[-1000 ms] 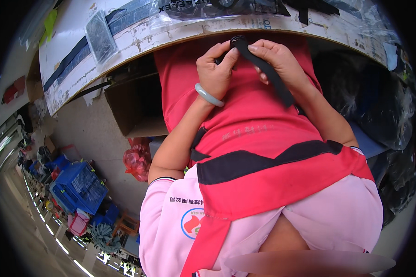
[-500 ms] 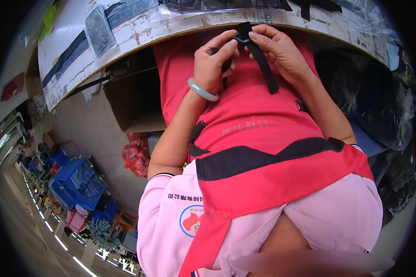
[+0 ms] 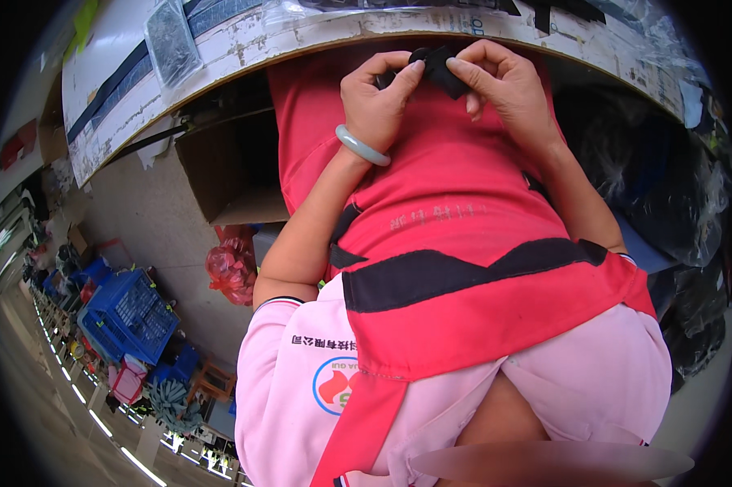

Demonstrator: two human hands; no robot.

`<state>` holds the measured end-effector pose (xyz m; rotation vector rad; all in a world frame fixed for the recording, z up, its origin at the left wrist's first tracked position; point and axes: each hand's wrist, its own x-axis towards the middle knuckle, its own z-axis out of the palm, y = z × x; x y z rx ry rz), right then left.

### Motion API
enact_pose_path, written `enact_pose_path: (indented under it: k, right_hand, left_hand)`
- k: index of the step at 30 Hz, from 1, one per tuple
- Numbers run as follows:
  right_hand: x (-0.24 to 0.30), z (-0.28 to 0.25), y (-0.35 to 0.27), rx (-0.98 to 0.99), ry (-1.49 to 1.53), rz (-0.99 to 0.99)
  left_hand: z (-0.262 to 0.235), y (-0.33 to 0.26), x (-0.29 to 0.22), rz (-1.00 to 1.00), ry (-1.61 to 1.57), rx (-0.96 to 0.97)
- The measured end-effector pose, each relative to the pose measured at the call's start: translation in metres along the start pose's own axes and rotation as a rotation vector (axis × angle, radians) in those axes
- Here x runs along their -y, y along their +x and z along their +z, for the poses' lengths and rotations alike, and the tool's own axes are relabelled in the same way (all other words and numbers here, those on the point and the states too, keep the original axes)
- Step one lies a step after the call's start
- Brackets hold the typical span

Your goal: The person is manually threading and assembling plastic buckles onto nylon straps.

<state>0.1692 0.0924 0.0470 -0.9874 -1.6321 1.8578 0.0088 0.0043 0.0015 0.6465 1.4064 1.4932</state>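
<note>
Gathered up now, the long strap that trailed down the apron is bunched between both hands. Left hand (image 3: 375, 97) and right hand (image 3: 504, 85) pinch the black strap (image 3: 440, 66) just below the table edge (image 3: 301, 40), apparently mid-fold; next likely needs a firmer tuck.

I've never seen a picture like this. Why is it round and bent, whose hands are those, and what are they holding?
The camera sits on a person's head and looks down, and its very wide lens bends straight edges. You see their red apron and pink shirt from above. The left hand, with a pale green bangle on its wrist, and the right hand together pinch a small piece of black strap at the edge of a worn white workbench. On the bench lie a clear bag of dark parts and more black straps. A blue crate stands on the floor.
</note>
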Motion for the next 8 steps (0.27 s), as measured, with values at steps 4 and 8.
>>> enact_pose_path:
  k: [4, 8]
  right_hand:
    - [-0.010, 0.001, -0.004, 0.040, 0.059, 0.211]
    - [-0.015, 0.002, -0.001, 0.039, 0.126, 0.304]
  left_hand:
    - [0.000, -0.004, 0.002, 0.062, 0.043, -0.024]
    - [0.001, -0.004, 0.004, 0.107, 0.075, -0.049]
